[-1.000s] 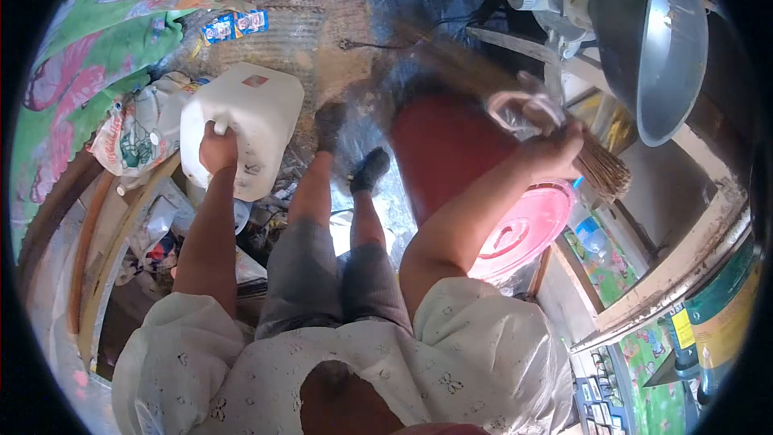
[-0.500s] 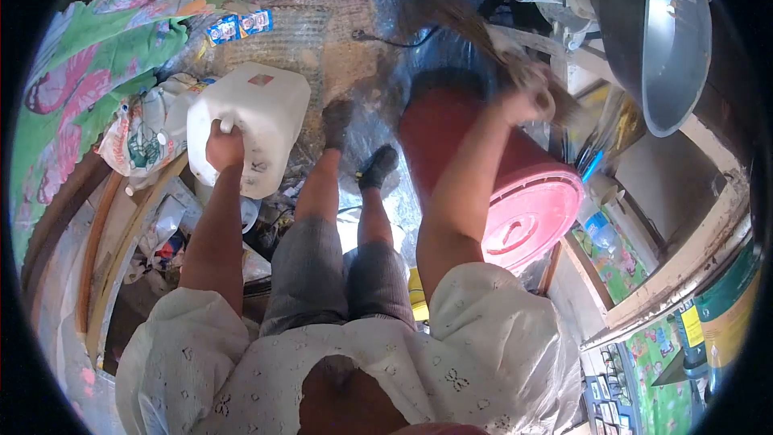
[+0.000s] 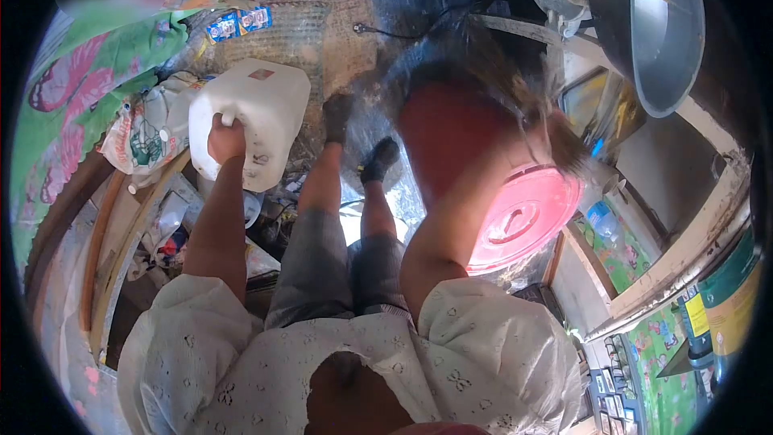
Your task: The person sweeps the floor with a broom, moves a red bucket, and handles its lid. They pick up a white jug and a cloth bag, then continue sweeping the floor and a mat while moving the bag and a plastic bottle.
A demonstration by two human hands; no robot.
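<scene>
My left hand [image 3: 226, 139] is closed round the handle of a white plastic jerrycan [image 3: 270, 97], which stands tilted at the left of my legs. On the other side, my right hand [image 3: 527, 143], smeared by motion, grips a broom [image 3: 515, 84] of brownish bristles. The broom is blurred too and slants across the red drum [image 3: 443, 137]. The drum's round pink lid [image 3: 515, 217] faces me, below my right forearm.
A metal pan [image 3: 664, 40] juts out at the upper right, above a wooden frame [image 3: 676, 258]. Blue sachets [image 3: 240, 24] lie near a green flowered cloth [image 3: 88, 72] at the left. A black cord [image 3: 394, 32] crosses the floor. Plastic bags [image 3: 149, 133] sit beside the jerrycan.
My right hand and the broom have swung down toward me, the bristles now over the drum's side. My left hand keeps its hold on the jerrycan, which has barely shifted.
</scene>
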